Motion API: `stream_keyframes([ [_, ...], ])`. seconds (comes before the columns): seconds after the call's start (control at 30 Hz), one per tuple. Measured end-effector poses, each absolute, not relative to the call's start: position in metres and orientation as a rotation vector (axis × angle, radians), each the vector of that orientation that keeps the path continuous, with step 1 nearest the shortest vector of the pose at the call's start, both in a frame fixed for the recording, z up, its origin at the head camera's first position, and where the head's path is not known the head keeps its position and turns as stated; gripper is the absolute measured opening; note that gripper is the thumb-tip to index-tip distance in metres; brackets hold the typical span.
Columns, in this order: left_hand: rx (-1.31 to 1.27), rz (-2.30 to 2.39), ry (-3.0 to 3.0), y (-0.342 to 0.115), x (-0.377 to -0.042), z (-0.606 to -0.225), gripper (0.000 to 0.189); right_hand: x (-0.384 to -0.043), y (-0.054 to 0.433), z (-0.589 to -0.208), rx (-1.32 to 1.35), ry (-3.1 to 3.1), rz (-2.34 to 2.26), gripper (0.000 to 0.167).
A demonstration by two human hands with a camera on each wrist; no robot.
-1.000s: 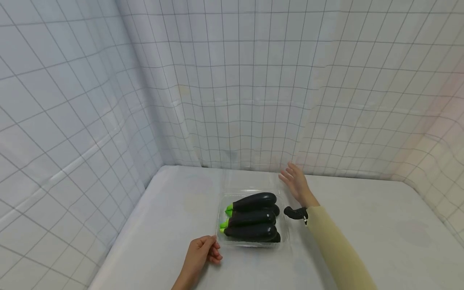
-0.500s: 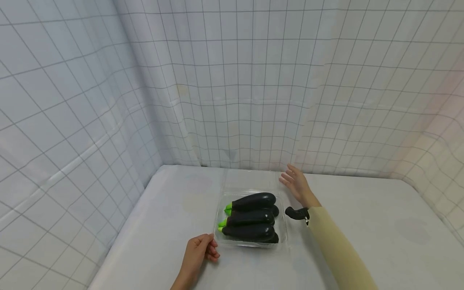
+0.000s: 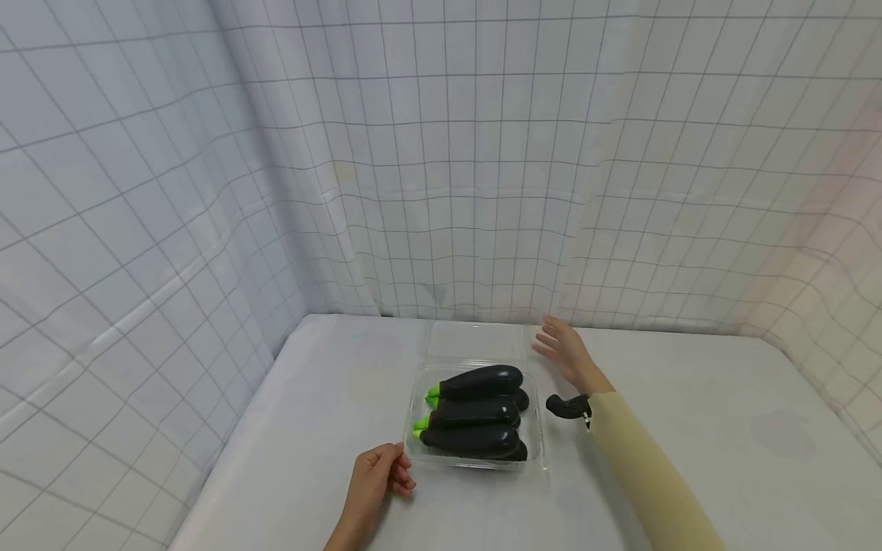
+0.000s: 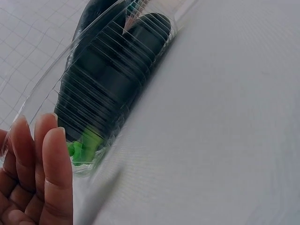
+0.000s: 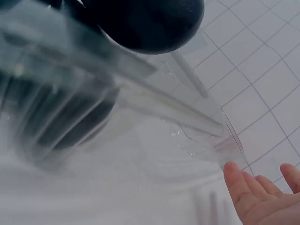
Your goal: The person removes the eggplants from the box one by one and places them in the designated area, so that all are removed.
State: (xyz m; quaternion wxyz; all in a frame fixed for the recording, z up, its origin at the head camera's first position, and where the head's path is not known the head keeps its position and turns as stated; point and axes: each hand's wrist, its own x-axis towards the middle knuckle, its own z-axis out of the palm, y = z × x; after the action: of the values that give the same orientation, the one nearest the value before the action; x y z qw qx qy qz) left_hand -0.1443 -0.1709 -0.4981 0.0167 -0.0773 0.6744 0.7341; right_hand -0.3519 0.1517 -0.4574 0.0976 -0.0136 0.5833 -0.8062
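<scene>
While the clear plastic tray (image 3: 540, 436) sits near the middle of the white worktop (image 3: 689, 428), it holds a small pile of dark eggplants (image 3: 475, 409) lying side by side, their green stem ends (image 3: 423, 422) turned toward the person's left. Its transparent lid (image 3: 475, 339) lies folded back flat on the worktop behind the tray, toward the gridded curtain (image 3: 448, 168) that walls in the space. At the tray's near left corner the left hand (image 3: 379, 478) rests on the worktop with its fingers (image 4: 56, 164) loosely curled and held together; the left wrist view shows the fingertips right at the ribbed tray wall, though whether they actually pinch the rim I cannot tell. The right hand (image 3: 563, 348) is at the far right corner, beside the edge of the lid, its fingers (image 5: 239, 185) straight and spread, gripping nothing; in the right wrist view the fingertips sit just beside the lid's corner. A pale yellow sleeve (image 3: 648, 474) covers the right forearm, with a black wrist device (image 3: 566, 405) at its cuff.
</scene>
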Motion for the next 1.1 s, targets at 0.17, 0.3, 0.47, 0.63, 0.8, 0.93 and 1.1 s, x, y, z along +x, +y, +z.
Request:
stream_keyframes([
  [0.17,-0.235,2.280,2.083,-0.172,-0.145,-0.499,0.032,-0.351,0.153,-0.453,-0.005,1.861,-2.325,0.077],
  [0.3,-0.244,2.284,2.077,-0.173,-0.145,-0.500,0.032,-0.350,0.153,-0.446,0.062,1.993,-2.272,0.064],
  [0.47,-0.256,2.272,2.073,-0.173,-0.146,-0.501,0.035,-0.343,0.151,-0.436,-0.013,2.192,-2.181,0.058],
  [0.63,-0.251,2.259,2.075,-0.173,-0.146,-0.501,0.037,-0.333,0.144,-0.424,-0.173,2.396,-2.052,0.059],
  [0.8,-0.230,2.268,2.070,-0.172,-0.146,-0.500,0.035,-0.321,0.133,-0.415,-0.395,2.531,-1.918,0.054],
  [0.93,-0.214,2.269,2.071,-0.171,-0.146,-0.500,0.036,-0.310,0.125,-0.410,-0.664,2.655,-1.766,0.045],
  [1.1,-0.219,2.268,2.067,-0.170,-0.145,-0.501,0.036,-0.295,0.116,-0.408,-1.043,2.798,-1.584,0.032],
])
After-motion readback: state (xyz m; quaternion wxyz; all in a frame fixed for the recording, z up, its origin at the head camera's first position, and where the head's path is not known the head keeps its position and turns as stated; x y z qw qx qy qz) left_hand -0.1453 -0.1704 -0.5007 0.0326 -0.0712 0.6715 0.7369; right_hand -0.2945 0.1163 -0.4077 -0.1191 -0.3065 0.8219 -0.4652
